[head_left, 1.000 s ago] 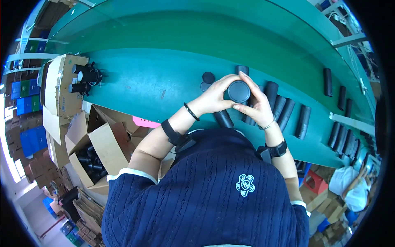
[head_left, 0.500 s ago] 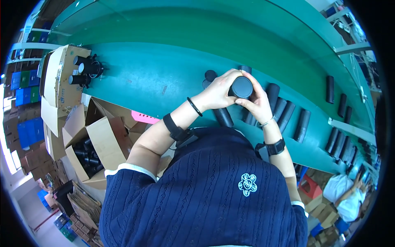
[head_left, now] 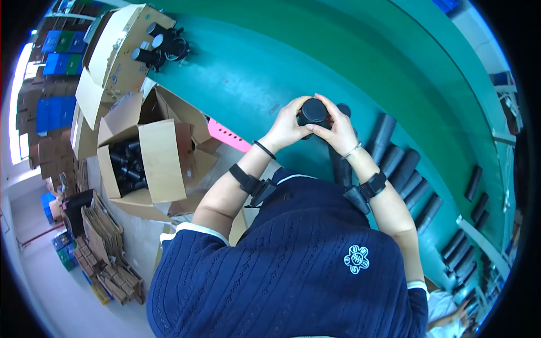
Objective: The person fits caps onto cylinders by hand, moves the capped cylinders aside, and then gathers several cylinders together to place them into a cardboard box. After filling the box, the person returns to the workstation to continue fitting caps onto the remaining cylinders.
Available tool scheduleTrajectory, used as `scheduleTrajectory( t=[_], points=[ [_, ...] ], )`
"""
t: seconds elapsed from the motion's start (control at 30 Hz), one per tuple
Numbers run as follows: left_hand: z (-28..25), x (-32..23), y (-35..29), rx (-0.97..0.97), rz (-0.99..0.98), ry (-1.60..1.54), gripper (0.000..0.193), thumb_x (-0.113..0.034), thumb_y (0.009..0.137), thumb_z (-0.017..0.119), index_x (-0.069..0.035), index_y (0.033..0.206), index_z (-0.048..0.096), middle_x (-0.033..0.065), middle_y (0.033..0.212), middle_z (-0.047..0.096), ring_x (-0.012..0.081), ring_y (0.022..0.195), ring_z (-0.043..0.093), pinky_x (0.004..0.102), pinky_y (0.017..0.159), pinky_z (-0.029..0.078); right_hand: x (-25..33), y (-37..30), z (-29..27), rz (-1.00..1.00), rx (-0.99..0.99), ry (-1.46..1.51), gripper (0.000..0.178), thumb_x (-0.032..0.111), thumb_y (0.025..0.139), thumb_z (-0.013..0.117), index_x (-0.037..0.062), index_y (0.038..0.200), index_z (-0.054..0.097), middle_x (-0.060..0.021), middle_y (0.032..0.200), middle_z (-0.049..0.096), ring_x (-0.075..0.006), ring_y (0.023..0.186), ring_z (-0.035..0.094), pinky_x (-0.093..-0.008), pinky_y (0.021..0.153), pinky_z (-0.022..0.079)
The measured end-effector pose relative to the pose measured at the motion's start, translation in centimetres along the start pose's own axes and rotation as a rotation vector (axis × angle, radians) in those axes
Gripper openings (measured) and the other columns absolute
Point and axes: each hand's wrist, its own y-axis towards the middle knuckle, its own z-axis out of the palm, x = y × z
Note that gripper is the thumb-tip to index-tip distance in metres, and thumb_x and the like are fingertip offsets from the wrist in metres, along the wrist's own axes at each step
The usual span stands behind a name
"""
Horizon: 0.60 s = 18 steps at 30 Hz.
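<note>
Upright between both hands stands a black cylinder [head_left: 314,110], its round, flat end facing up. My left hand [head_left: 287,127] is closed around its left side, and my right hand [head_left: 337,132] grips the opposite side, thumbs toward the near side. Most of the cylinder's body is hidden by my fingers. Another black tube [head_left: 341,170] lies below my right hand, close to my body. To the right, several black tubes [head_left: 403,169] lie side by side on the green worktable [head_left: 239,76].
At left is an open cardboard box [head_left: 163,160] full of black parts [head_left: 128,169]. A taller carton [head_left: 121,56] stands beyond it, beside black cylindrical pieces [head_left: 169,45]. A pink perforated piece [head_left: 227,135] sits at the table edge. Another person [head_left: 442,310] is at lower right.
My view has turned, so the left-hand boxes appear nearer the middle. Both hands still hold the black cylinder, which now appears slightly further left in view.
</note>
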Motion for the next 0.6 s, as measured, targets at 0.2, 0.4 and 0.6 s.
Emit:
scheduleTrajectory(
  t=[0.2, 0.4, 0.6],
  points=[
    [-0.3, 1.5, -1.4, -0.07, 0.034, 0.071, 0.063, -0.001, 0.071, 0.075, 0.001, 0.128, 0.046, 0.012, 0.119, 0.055, 0.0199, 0.111, 0.057, 0.0335, 0.092, 0.05, -0.3, 0.5, 2.0, -0.088, -0.083, -0.221, 0.072, 0.014, 0.073, 0.079, 0.0032, 0.136, 0.045, -0.0176, 0.119, 0.062, -0.0243, 0.103, 0.065, -0.0366, 0.086, 0.053],
    [-0.6, 1.3, -2.1, -0.038, 0.059, 0.088, 0.064, -0.007, 0.073, 0.073, -0.004, 0.128, 0.042, 0.0161, 0.121, 0.05, 0.0298, 0.116, 0.052, 0.0362, 0.096, 0.043, 0.9, 0.2, 0.7, 0.233, 0.121, 0.415, 0.057, 0.003, 0.087, 0.062, 0.0057, 0.141, 0.043, -0.0051, 0.127, 0.055, -0.0117, 0.117, 0.05, -0.0272, 0.1, 0.039],
    [-1.0, 0.7, -2.5, 0.113, -0.147, -0.499, 0.061, -0.006, 0.083, 0.062, -0.006, 0.136, 0.032, 0.0086, 0.122, 0.045, 0.0176, 0.118, 0.044, 0.0317, 0.1, 0.036, 0.6, -0.4, 1.7, 0.239, 0.017, 0.333, 0.047, 0.004, 0.094, 0.049, 0.0065, 0.141, 0.044, -0.0029, 0.134, 0.051, -0.0088, 0.116, 0.049, -0.0238, 0.099, 0.038]
  ],
)
